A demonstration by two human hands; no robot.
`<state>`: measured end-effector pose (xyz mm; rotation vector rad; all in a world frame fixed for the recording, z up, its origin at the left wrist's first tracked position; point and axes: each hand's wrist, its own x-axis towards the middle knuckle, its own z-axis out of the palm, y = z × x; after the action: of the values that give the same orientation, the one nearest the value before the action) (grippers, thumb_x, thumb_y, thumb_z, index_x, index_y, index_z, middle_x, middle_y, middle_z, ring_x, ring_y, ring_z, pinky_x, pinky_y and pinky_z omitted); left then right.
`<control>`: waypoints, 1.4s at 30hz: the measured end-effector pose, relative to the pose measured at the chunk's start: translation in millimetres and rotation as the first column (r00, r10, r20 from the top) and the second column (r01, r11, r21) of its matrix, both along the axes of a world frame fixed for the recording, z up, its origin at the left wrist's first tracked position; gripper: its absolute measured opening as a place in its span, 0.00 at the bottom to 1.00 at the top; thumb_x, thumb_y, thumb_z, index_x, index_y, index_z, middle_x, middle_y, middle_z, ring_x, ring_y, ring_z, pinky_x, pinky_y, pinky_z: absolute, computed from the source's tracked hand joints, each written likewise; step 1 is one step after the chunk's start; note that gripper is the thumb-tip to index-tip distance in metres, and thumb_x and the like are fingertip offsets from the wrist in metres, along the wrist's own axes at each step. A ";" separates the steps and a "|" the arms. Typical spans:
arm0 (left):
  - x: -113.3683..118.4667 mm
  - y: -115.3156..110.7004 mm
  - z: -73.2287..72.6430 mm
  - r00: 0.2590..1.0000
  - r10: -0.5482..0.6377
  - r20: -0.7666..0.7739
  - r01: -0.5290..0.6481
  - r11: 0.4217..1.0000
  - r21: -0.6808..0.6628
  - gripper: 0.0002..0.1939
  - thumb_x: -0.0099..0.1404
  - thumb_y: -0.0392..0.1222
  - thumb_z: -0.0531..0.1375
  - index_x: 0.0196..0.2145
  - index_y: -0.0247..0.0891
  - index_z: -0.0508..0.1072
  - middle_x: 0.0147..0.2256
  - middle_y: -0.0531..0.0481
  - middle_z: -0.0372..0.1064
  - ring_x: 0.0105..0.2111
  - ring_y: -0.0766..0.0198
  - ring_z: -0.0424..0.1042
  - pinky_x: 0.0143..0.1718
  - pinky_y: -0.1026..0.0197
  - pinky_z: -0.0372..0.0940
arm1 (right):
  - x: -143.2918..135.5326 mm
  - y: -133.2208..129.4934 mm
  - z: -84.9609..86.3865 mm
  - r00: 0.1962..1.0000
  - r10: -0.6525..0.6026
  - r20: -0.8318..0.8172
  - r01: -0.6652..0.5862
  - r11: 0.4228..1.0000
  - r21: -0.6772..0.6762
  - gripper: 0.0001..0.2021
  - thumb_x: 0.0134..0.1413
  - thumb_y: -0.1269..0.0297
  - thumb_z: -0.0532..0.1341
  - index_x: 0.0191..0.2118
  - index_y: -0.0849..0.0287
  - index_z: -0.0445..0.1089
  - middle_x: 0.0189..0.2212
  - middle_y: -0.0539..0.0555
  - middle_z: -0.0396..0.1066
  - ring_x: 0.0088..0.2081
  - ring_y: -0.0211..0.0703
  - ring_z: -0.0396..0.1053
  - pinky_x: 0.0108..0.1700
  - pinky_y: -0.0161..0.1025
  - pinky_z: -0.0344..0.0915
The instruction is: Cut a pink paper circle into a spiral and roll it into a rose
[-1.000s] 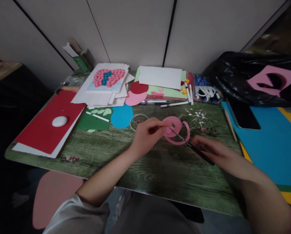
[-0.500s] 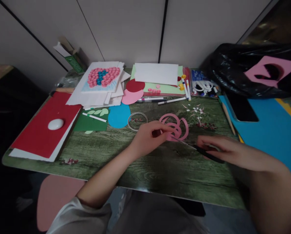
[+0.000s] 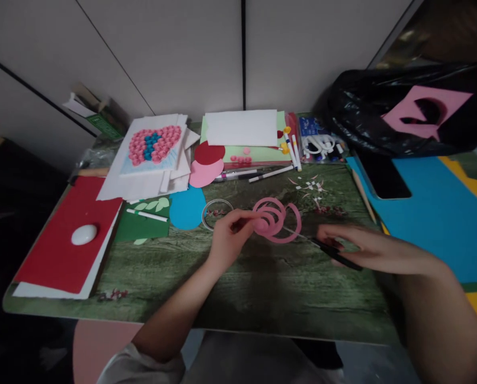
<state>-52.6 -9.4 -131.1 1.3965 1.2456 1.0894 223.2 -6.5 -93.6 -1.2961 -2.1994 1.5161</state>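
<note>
Pinched between the fingertips of my left hand (image 3: 232, 234) is a pink paper spiral (image 3: 279, 213), its rings hanging loose to the right over the table. My right hand (image 3: 354, 246) grips scissors (image 3: 336, 253) by their dark handles. Their thin blades point left and reach in among the spiral's rings. Whether the blades touch the paper I cannot tell. Just left of the spiral, close to my left hand, a roll of clear tape (image 3: 206, 221) lies on the table.
Behind the hands lie pens (image 3: 271, 174), a pink paper circle (image 3: 206, 172) and white paper (image 3: 241, 128). A rose-heart picture (image 3: 154, 144) sits back left, a white oval object (image 3: 83, 234) on red paper (image 3: 62, 256). Right are a phone (image 3: 386, 178), blue paper (image 3: 434, 224) and a black bag (image 3: 362, 101).
The view has shifted, so most things sit further left. The spiral's rings have turned and spread, and the scissor blades have drawn back a little from my left fingertips.
</note>
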 end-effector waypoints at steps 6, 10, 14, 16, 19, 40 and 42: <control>-2.4 10.2 -9.4 0.991 0.089 0.099 -0.079 0.992 -0.101 0.07 0.56 0.41 0.63 0.32 0.37 0.76 0.33 0.48 0.76 0.33 0.64 0.73 0.36 0.60 0.68 | 24.1 19.9 -22.9 0.932 -0.354 0.082 0.338 0.927 0.163 0.13 0.56 0.53 0.54 0.30 0.57 0.60 0.27 0.50 0.63 0.30 0.39 0.61 0.32 0.36 0.59; -2.7 12.4 -12.2 0.987 0.080 0.137 -0.058 0.985 -0.160 0.08 0.55 0.41 0.64 0.33 0.37 0.76 0.33 0.47 0.76 0.34 0.63 0.74 0.38 0.60 0.68 | 28.0 24.3 -33.6 0.765 -0.537 0.355 0.403 0.830 0.386 0.12 0.55 0.53 0.54 0.34 0.57 0.62 0.28 0.53 0.69 0.29 0.43 0.66 0.30 0.38 0.57; -2.0 11.4 -11.2 0.987 0.031 0.156 0.007 0.972 -0.234 0.08 0.54 0.41 0.65 0.32 0.37 0.76 0.33 0.47 0.76 0.34 0.63 0.74 0.37 0.60 0.68 | 34.1 19.2 -35.9 0.573 -0.601 0.557 0.363 0.795 0.485 0.16 0.53 0.50 0.54 0.38 0.59 0.64 0.32 0.61 0.72 0.30 0.54 0.69 0.28 0.41 0.56; -1.5 10.6 -11.2 0.978 0.000 0.208 0.060 0.957 -0.283 0.09 0.53 0.41 0.66 0.33 0.37 0.76 0.32 0.47 0.76 0.33 0.63 0.74 0.37 0.59 0.68 | 40.7 15.7 -37.4 0.528 -0.557 0.641 0.298 0.828 0.475 0.18 0.52 0.49 0.55 0.37 0.60 0.65 0.28 0.62 0.72 0.28 0.57 0.69 0.26 0.42 0.55; 0.3 9.4 -13.4 0.950 -0.003 0.313 0.117 0.930 -0.347 0.09 0.52 0.41 0.66 0.32 0.36 0.76 0.32 0.47 0.76 0.32 0.62 0.74 0.37 0.58 0.69 | 51.5 13.8 -42.2 0.481 -0.544 0.687 0.241 0.836 0.492 0.19 0.51 0.47 0.55 0.35 0.60 0.67 0.23 0.63 0.71 0.23 0.57 0.68 0.23 0.43 0.54; 14.3 -1.1 -20.6 0.984 -0.095 0.152 0.137 0.946 -0.293 0.05 0.51 0.37 0.66 0.29 0.36 0.76 0.30 0.49 0.76 0.31 0.63 0.73 0.36 0.60 0.67 | -65.8 -9.7 -31.1 0.918 -0.363 -0.159 0.314 0.911 -0.268 0.16 0.54 0.50 0.57 0.40 0.57 0.67 0.32 0.52 0.74 0.30 0.42 0.72 0.33 0.38 0.67; 17.0 -5.4 -19.1 0.993 -0.104 0.051 0.113 0.969 -0.222 0.04 0.53 0.36 0.64 0.30 0.37 0.77 0.31 0.49 0.76 0.31 0.63 0.73 0.36 0.60 0.67 | -70.9 -11.9 -38.5 0.883 -0.437 -0.170 0.381 0.880 -0.283 0.17 0.47 0.51 0.63 0.40 0.57 0.67 0.32 0.52 0.75 0.32 0.43 0.73 0.33 0.38 0.67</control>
<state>-35.7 -14.8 -150.2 1.2497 1.2092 0.8686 152.4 -18.5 -132.1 -1.4555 -1.5085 1.6885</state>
